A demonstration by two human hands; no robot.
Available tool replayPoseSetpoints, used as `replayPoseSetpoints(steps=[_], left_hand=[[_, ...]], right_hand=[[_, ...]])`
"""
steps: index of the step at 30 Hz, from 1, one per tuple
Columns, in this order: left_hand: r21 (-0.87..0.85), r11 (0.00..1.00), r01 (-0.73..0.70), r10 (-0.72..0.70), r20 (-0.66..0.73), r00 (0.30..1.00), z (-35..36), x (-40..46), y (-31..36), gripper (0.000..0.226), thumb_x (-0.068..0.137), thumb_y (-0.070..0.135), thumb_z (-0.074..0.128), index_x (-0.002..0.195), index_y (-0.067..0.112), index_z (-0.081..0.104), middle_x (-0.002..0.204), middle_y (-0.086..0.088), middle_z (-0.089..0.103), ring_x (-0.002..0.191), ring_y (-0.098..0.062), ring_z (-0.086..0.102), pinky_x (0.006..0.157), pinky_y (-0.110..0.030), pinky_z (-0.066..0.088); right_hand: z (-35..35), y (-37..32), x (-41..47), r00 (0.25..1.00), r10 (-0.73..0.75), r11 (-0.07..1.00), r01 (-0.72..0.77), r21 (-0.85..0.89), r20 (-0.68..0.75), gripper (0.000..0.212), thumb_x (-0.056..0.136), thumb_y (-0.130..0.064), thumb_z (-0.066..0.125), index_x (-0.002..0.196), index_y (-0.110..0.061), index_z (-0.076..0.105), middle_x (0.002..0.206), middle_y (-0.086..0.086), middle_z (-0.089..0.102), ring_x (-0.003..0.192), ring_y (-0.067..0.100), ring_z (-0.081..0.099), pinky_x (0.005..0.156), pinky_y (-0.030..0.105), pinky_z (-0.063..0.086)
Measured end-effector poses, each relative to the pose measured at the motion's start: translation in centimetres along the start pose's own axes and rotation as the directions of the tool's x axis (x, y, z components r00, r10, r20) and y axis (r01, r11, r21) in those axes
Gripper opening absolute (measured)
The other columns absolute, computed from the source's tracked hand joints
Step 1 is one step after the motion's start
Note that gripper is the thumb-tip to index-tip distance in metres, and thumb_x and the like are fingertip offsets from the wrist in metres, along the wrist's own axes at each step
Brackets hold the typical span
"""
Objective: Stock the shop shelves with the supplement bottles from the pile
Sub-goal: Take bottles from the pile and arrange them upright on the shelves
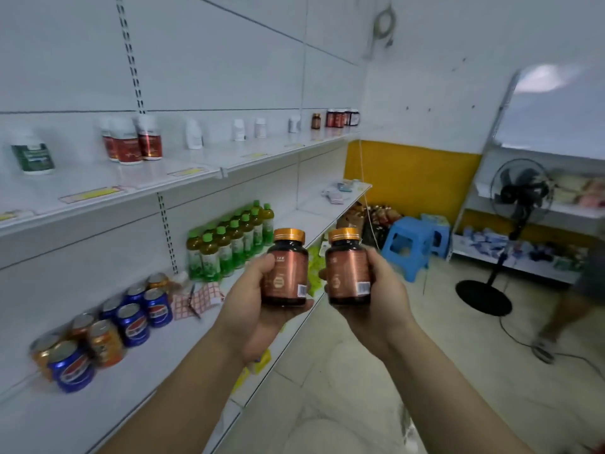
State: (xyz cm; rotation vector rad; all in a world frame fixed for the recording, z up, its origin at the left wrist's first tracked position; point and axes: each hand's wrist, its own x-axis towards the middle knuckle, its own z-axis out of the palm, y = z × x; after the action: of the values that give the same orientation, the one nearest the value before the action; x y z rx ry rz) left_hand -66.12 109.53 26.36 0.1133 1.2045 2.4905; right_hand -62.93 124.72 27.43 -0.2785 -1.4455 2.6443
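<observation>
My left hand (253, 309) grips a dark supplement bottle (285, 268) with a copper label and gold cap, held upright in front of the shelves. My right hand (379, 290) grips a second, matching bottle (348, 267) beside it. Both bottles hang in the air over the aisle, a little apart. The upper shelf (196, 168) on the left carries several supplement bottles: a green-labelled one (32, 152), red-labelled ones (131, 142), white ones (239, 129) and dark ones (342, 117) at the far end. The pile is out of view.
The lower shelf (157, 352) holds soda cans (108, 329) and green drink bottles (232, 240). Blue stools (409, 244) stand on the floor ahead. A black standing fan (520, 198) and its cable are at the right, with a person's leg (569, 309) beyond.
</observation>
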Motion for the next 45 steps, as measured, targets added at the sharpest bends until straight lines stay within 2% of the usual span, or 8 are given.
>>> replayPoseSetpoints(steps=[6,14,19,23,30,36,42,45], left_hand=[[0.074,0.997,0.011,-0.016,0.076,0.997,0.6,12.6,-1.1,0.045,0.095,0.033,0.034,0.133,0.013,0.048,0.117,-0.019,0.062,0.084,-0.026,0.063,0.061,-0.037,0.052],[0.082,0.996,0.019,-0.036,0.207,0.978,3.9,31.1,-0.1,0.042,0.097,0.030,0.028,0.123,0.011,0.054,0.098,-0.017,0.064,0.074,-0.023,0.061,0.060,-0.035,0.046],[0.126,0.992,-0.005,-0.032,0.288,0.957,7.5,41.4,0.7,0.044,0.097,0.032,0.024,0.126,0.014,0.053,0.096,-0.010,0.067,0.077,-0.021,0.059,0.065,-0.036,0.046],[0.167,0.982,-0.093,0.033,0.332,0.943,10.6,49.2,0.0,0.041,0.097,0.022,0.021,0.113,0.022,0.058,0.086,-0.005,0.070,0.068,-0.016,0.062,0.067,-0.037,0.044],[0.074,0.986,-0.147,0.122,0.268,0.956,16.7,63.8,-2.3,0.043,0.095,0.014,0.023,0.123,0.019,0.056,0.103,-0.012,0.067,0.080,-0.024,0.062,0.071,-0.039,0.046],[0.087,0.948,-0.306,0.288,0.170,0.942,22.0,74.8,-2.6,0.044,0.095,0.005,0.032,0.132,0.023,0.048,0.097,-0.002,0.072,0.076,-0.016,0.068,0.060,-0.032,0.056],[0.174,0.892,-0.418,0.408,0.091,0.908,23.1,84.3,-2.2,0.055,0.082,0.004,0.051,0.132,0.026,0.051,0.103,-0.007,0.069,0.083,-0.019,0.067,0.080,-0.039,0.055],[0.220,0.856,-0.468,0.465,0.067,0.883,22.9,89.9,-2.0,0.061,0.073,0.007,0.058,0.130,0.027,0.051,0.102,-0.010,0.066,0.086,-0.020,0.066,0.083,-0.041,0.054]], right_hand=[[-3.0,-2.8,9.9,0.997,0.074,0.968,-0.078,0.237,0.025,0.047,0.089,-0.051,0.050,0.103,-0.006,0.059,0.078,0.011,0.059,0.065,0.019,0.052,0.062,0.030,0.044],[-5.5,-7.1,26.9,0.997,0.017,1.000,-0.017,-0.005,-0.071,0.041,0.094,-0.044,0.043,0.102,-0.009,0.062,0.077,0.010,0.065,0.072,0.023,0.060,0.073,0.038,0.048],[-8.0,-11.4,36.5,0.994,-0.104,0.990,0.100,-0.101,-0.041,0.042,0.070,-0.039,0.059,0.105,-0.017,0.059,0.087,0.008,0.062,0.078,0.022,0.058,0.071,0.037,0.048],[-11.1,-14.8,44.4,0.985,-0.165,0.982,0.159,-0.099,-0.051,0.027,0.090,-0.034,0.051,0.108,-0.017,0.060,0.093,0.011,0.065,0.080,0.023,0.061,0.072,0.039,0.049],[-17.4,-22.1,58.4,0.983,-0.153,0.988,0.153,0.007,0.102,0.041,0.096,-0.035,0.037,0.098,-0.004,0.063,0.080,0.013,0.067,0.069,0.024,0.061,0.066,0.036,0.047],[-20.3,-28.8,70.4,0.971,-0.135,0.985,0.154,-0.083,0.200,0.044,0.071,-0.045,0.056,0.100,-0.012,0.059,0.078,0.009,0.062,0.064,0.020,0.062,0.059,0.031,0.051],[-21.5,-31.2,82.9,0.947,-0.128,0.967,0.185,-0.176,0.296,0.025,0.093,-0.034,0.051,0.104,-0.012,0.058,0.083,0.009,0.064,0.069,0.019,0.066,0.065,0.034,0.053],[-21.7,-31.4,89.4,0.936,-0.116,0.961,0.190,-0.202,0.331,0.031,0.094,-0.036,0.050,0.111,-0.011,0.057,0.092,0.013,0.067,0.075,0.022,0.068,0.066,0.034,0.054]])
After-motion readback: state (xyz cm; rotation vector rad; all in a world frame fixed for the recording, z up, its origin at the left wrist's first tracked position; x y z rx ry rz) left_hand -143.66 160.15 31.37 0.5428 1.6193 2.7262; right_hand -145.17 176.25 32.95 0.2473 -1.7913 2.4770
